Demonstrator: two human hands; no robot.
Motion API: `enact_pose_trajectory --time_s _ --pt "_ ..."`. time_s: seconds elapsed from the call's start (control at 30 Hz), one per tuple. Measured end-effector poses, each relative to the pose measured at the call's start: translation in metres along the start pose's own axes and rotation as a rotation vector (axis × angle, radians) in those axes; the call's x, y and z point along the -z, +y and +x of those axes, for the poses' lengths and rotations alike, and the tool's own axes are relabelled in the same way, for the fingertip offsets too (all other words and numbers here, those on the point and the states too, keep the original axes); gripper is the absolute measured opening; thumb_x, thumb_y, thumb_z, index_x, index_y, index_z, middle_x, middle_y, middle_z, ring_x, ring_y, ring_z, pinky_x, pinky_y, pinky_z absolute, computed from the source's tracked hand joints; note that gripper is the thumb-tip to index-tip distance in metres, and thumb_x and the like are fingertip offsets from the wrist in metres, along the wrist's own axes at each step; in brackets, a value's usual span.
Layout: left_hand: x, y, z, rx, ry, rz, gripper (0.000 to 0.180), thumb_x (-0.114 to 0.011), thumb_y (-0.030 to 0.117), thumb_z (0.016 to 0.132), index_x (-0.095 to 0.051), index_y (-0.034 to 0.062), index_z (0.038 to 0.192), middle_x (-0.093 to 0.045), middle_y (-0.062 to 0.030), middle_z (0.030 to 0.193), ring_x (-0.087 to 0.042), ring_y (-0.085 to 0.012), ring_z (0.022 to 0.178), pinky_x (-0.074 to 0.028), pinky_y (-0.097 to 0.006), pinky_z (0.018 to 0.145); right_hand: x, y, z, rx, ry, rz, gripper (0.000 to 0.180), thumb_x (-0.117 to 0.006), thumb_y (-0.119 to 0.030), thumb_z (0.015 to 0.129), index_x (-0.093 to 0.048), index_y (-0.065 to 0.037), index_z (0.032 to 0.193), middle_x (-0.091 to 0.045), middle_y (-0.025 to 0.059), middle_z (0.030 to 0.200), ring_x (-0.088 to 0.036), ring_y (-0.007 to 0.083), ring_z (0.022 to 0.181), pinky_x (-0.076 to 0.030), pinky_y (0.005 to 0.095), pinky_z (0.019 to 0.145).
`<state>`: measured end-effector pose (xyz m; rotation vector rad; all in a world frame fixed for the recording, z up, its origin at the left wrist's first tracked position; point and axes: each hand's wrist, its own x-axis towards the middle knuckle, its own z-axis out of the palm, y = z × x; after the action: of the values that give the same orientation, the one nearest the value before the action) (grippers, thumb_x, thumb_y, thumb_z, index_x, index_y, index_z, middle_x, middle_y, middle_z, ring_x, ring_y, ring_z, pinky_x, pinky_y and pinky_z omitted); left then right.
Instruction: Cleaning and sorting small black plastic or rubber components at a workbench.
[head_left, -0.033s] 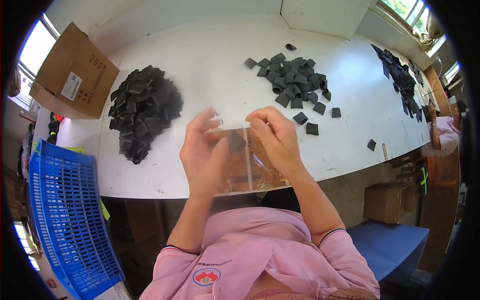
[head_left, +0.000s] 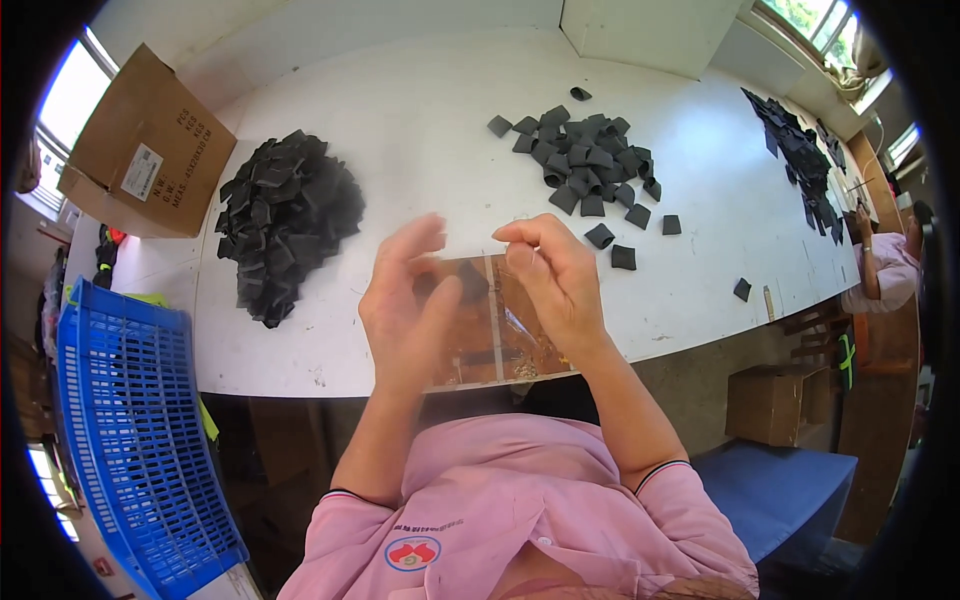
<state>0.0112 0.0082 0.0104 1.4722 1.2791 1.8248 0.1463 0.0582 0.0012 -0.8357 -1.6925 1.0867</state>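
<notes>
Currently, brown board (head_left: 512,340) is set at the near edge of the counter (head_left: 430,140). Left grip (head_left: 400,305) is held above the board's left side, motion-blurred, thumb and fingers spread. Right grip (head_left: 562,285) is curled over the board's right side, thumb near the forefinger; whether anything is pinched can't be told. Black pieces (head_left: 285,220) are heaped by the counter's left edge; black sleeves (head_left: 590,158) are scattered toward its far edge.
</notes>
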Motion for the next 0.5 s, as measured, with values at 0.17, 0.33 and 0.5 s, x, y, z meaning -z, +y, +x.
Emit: enact_pose_trajectory --time_s 0.17,0.33,0.5 --pt "-0.005 0.003 0.003 0.064 -0.065 -0.038 0.013 -0.051 -0.007 0.073 -0.059 -0.0027 0.082 -0.059 -0.0055 0.079 -0.055 -0.0117 0.072 -0.044 -0.022 0.067 -0.01 -0.02 -0.01 0.401 0.109 -0.342 0.039 -0.071 -0.023 0.064 -0.056 -0.002 0.093 -0.052 0.0073 0.081 -0.052 0.022 0.074 -0.044 0.03 0.056" --pt "-0.002 0.005 -0.002 0.34 0.187 -0.693 0.009 -0.051 0.009 0.084 -0.055 0.0011 0.082 -0.056 -0.0059 0.081 -0.052 -0.0129 0.077 -0.043 -0.025 0.071 -0.017 -0.028 -0.003 0.487 0.156 -0.444 0.024 -0.067 -0.005 0.062 -0.057 -0.003 0.083 -0.051 0.005 0.071 -0.051 0.0216 0.068 -0.044 0.0304 0.054" --pt "0.001 -0.001 -0.009 0.352 0.176 -0.728 0.01 -0.054 0.01 0.084 -0.055 0.0008 0.086 -0.056 -0.0084 0.085 -0.052 -0.0151 0.083 -0.042 -0.027 0.077 -0.015 -0.014 -0.002 0.468 0.128 -0.451 0.017 -0.066 -0.002 0.062 -0.057 -0.003 0.077 -0.051 0.0055 0.068 -0.051 0.0215 0.065 -0.042 0.0308 0.052"
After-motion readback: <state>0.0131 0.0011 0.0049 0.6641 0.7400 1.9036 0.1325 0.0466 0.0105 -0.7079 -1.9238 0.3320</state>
